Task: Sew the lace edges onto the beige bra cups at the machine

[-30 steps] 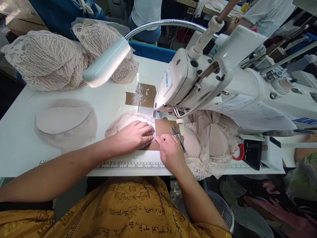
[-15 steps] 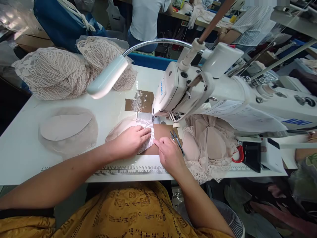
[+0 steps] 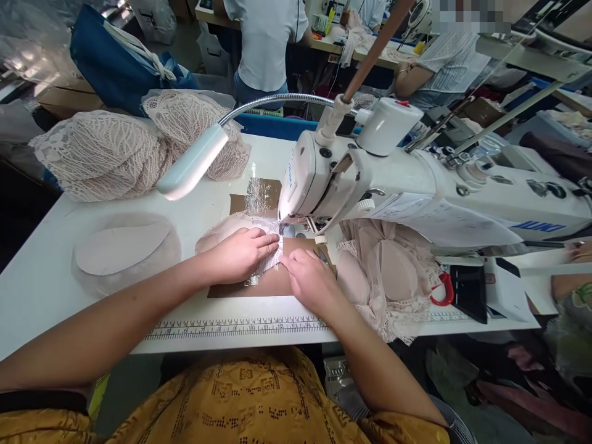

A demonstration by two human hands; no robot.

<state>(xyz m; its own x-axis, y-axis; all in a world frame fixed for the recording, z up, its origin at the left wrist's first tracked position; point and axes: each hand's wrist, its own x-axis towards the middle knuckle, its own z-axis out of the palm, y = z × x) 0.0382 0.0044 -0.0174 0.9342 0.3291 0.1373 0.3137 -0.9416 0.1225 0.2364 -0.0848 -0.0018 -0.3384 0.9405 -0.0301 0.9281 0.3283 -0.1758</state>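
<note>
A pale pink lace bra cup piece (image 3: 221, 233) lies under the presser foot of the white sewing machine (image 3: 308, 179), its lace edge beneath the needle. My left hand (image 3: 245, 254) rests flat on the piece, fingers stretched toward the needle. Just right of it, my right hand (image 3: 311, 280) pinches the near lace edge between thumb and forefinger. Both hands are over brown cardboard (image 3: 259, 287) fixed to the table. Small thread snips (image 3: 322, 254) lie beyond my right hand, partly hidden by it.
Sheer fabric with a pale oval piece (image 3: 123, 246) lies on the left. Lace bundles (image 3: 106, 154) stand behind, under a lamp (image 3: 194, 161). Sewn bra cups (image 3: 393, 271), red-handled scissors (image 3: 444, 290) and a dark phone-like object (image 3: 468, 290) lie right. Co-workers (image 3: 263, 49) sit beyond.
The lace piece and my left hand have moved closer to the needle. My right hand has moved forward, covering more of the snips. The camera view has shifted slightly.
</note>
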